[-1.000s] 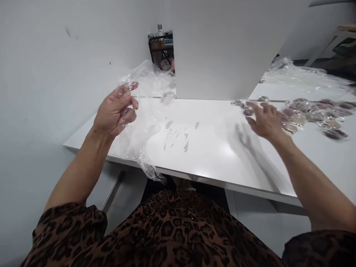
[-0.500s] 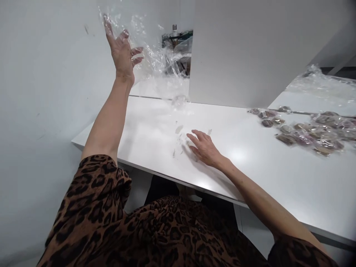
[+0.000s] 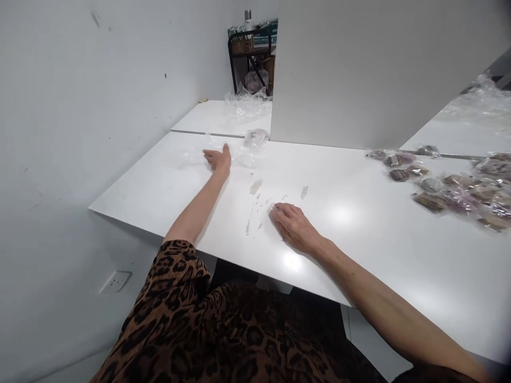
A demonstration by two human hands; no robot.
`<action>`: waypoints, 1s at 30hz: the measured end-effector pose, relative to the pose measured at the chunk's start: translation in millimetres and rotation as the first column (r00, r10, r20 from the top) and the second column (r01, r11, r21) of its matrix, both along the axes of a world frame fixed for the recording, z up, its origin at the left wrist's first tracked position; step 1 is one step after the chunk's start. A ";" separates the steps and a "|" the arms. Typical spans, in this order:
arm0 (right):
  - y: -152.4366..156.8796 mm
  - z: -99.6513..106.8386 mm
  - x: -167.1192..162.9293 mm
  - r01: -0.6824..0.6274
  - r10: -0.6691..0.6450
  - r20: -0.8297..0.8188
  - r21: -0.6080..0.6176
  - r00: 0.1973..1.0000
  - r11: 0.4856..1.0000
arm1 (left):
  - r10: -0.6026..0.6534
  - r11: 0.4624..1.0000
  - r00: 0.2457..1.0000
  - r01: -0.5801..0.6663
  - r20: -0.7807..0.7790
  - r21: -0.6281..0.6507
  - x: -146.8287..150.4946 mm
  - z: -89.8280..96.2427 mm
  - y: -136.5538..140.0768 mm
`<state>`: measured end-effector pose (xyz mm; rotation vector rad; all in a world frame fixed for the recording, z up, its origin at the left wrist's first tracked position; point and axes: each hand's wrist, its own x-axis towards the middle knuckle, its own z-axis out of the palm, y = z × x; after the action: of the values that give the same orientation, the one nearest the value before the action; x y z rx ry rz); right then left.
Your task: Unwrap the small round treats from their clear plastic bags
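My left hand (image 3: 217, 159) is open at the far side of the white table (image 3: 151, 181), thumb up and fingers stretched out to the left. It is at a thin clear plastic bag (image 3: 245, 157), hard to see against the white top. A small clear-wrapped bundle (image 3: 256, 138) sits just right of that hand, by the seam between the tables. My right hand (image 3: 294, 226) rests on the tabletop nearer to me, its fingers loosely bent and nothing visible in them. Worn grey patches (image 3: 255, 187) mark the surface between the two hands.
Several small items in clear wrappers (image 3: 459, 197) lie at the right. A tall white panel (image 3: 343, 69) stands along the table's back edge. More crumpled plastic (image 3: 249, 106) lies on the table behind, before a black-framed rack (image 3: 251, 53). A wall (image 3: 80, 106) bounds the left side.
My left hand has come down from high up amid the clear plastic to the tabletop, and the plastic has dropped with it. My right hand's fingers have settled lower. The view has shifted slightly.
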<state>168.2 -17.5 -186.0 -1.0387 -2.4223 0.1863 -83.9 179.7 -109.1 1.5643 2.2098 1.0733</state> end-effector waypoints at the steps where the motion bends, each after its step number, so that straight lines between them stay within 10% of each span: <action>1: -0.7 0.8 -0.3 -0.006 0.006 -0.005 -0.005 1.000 1.000 | 0.035 0.999 0.999 -0.035 -0.041 -0.003 8.3 -9.1 -6.0; 6: -4.1 4.9 -1.8 -0.019 0.019 -0.018 -0.033 1.000 0.999 | -0.222 0.973 0.885 0.226 -0.408 -0.040 -6.0 -20.5 -10.7; 10: -4.3 7.8 -3.3 -0.017 0.016 -0.025 -0.050 1.000 0.999 | 0.100 0.970 0.900 -0.183 -0.424 -0.158 -57.0 -0.3 25.3; 13: -2.8 8.6 -4.3 -0.019 0.017 -0.034 -0.061 0.999 0.998 | 0.323 0.937 0.881 -0.348 -0.347 -0.012 -65.5 12.3 40.7; 16: -1.1 8.1 -4.6 -0.022 0.019 -0.042 -0.073 0.999 0.997 | 0.099 0.984 0.936 -0.041 -0.338 0.174 -34.3 8.9 36.8; 20: 0.7 6.4 -4.3 -0.023 0.019 -0.046 -0.083 0.999 0.996 | -0.400 0.892 0.798 0.451 -0.450 0.008 22.1 -14.5 32.5; 26: 7.8 3.7 -0.4 -0.041 0.012 -0.212 -0.133 0.977 0.990 | -0.431 0.896 0.777 0.431 -0.459 -0.112 52.4 -24.6 29.8; 30: 19.3 2.7 6.0 0.044 -0.206 -0.504 -0.315 0.839 0.948 | -0.492 0.858 0.778 0.508 -0.391 -0.069 58.8 -21.9 -18.9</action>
<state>174.2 1.8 -183.3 -1.0913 -1.8437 0.7100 -25.1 160.7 -131.0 2.3835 1.7892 0.6800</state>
